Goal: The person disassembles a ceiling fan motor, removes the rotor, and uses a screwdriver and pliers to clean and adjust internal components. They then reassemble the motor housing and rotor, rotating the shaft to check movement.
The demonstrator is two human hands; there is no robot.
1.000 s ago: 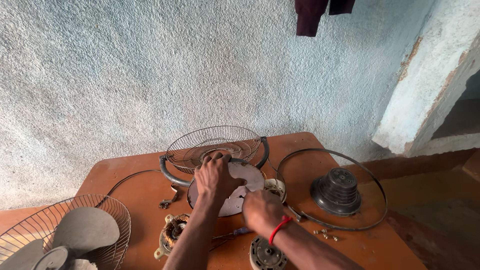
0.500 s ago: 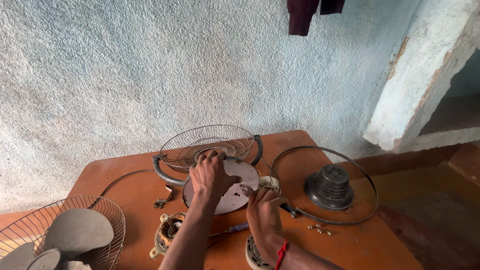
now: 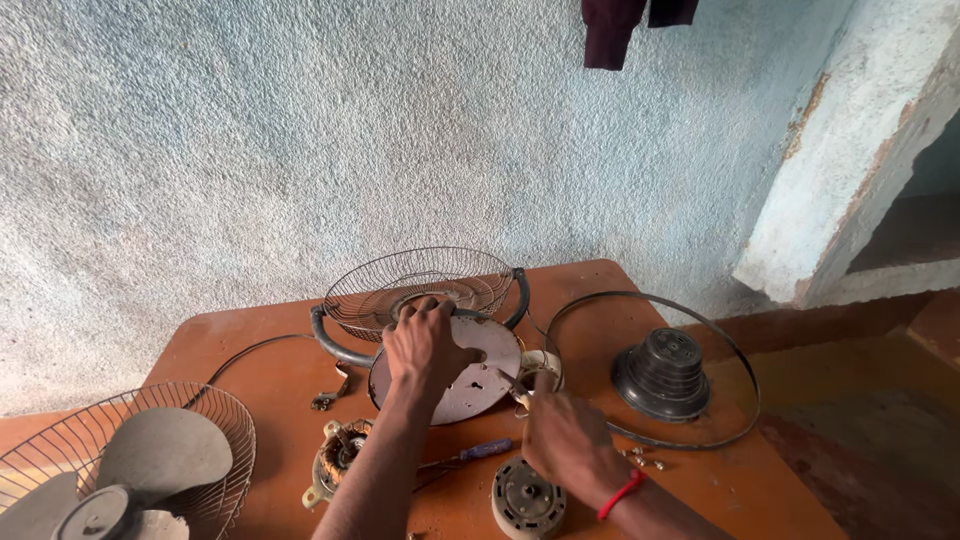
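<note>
Here, pressing down with spread fingers: the left hand (image 3: 428, 345), lying flat on the upper left part of a round pale disc (image 3: 470, 375) in the middle of the orange-brown table (image 3: 250, 375), palm and fingertips touching its surface. Closing narrowly around a thin tool (image 3: 512, 385), the right hand (image 3: 570, 445), with a red band at the wrist, its tip meeting the disc's right edge; hard to tell whether a screwdriver or something else. Sitting just right of the disc and partly hidden behind the right hand, a small whitish round part (image 3: 545, 365). Standing tilted just behind the disc, touching its far edge, a wire fan guard (image 3: 420, 280) with a dark curved bracket (image 3: 335, 345) hugging its near left rim. Lying to the right, a thin dark ring (image 3: 745, 375) circling a black ribbed motor cover (image 3: 662, 372), with a few small screws (image 3: 645, 460) just near of the ring. Resting near the forearms, a blue-handled screwdriver (image 3: 485, 450), a motor winding with copper coils (image 3: 335, 460) on the left, and a round grey motor plate (image 3: 525, 500) at the near edge. Filling the near left corner, a second wire guard (image 3: 215, 425) holding grey fan blades (image 3: 160, 455). Trailing across the far left, a dark cable (image 3: 250, 350). Rising behind, a rough pale blue wall (image 3: 300, 130), dark cloth (image 3: 615, 30) hanging at the top.
</note>
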